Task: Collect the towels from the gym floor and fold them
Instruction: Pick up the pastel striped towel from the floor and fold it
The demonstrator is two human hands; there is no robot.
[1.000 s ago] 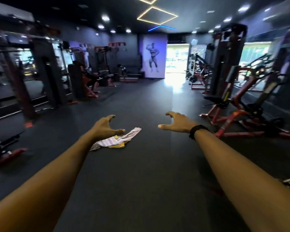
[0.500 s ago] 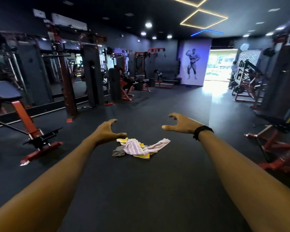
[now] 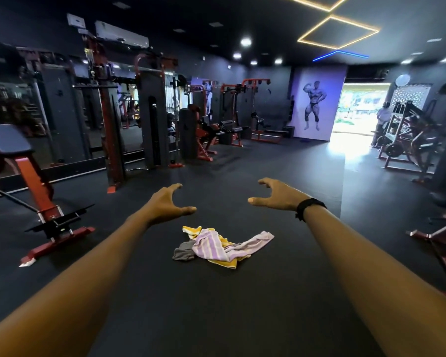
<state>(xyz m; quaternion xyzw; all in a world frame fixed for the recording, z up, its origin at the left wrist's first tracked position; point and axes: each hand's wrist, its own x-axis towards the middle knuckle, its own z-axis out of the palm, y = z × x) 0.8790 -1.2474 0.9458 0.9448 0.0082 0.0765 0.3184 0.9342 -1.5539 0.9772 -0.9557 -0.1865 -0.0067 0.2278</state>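
Note:
A crumpled heap of towels lies on the dark gym floor (image 3: 242, 305) between my outstretched arms: a purple-and-white striped towel (image 3: 211, 248) on top, a yellow towel (image 3: 223, 262) under it, and a grey towel (image 3: 183, 252) at the heap's left edge. My left hand (image 3: 166, 202) hovers in the air above and left of the heap, fingers spread and loosely bent, holding nothing. My right hand (image 3: 277, 193), with a black wristband, hovers above and right of the heap in the same empty pose. Neither hand touches the towels.
A red-framed bench (image 3: 23, 181) stands at the left. Cable and weight machines (image 3: 152, 119) line the left wall. More red machines (image 3: 407, 140) stand at the right, with a frame (image 3: 440, 243) near my right arm. A person (image 3: 381, 122) stands by the bright doorway.
The view has swung left and moved closer, so the towel heap now lies lower and nearer between my arms. Both hands stay spread and empty.

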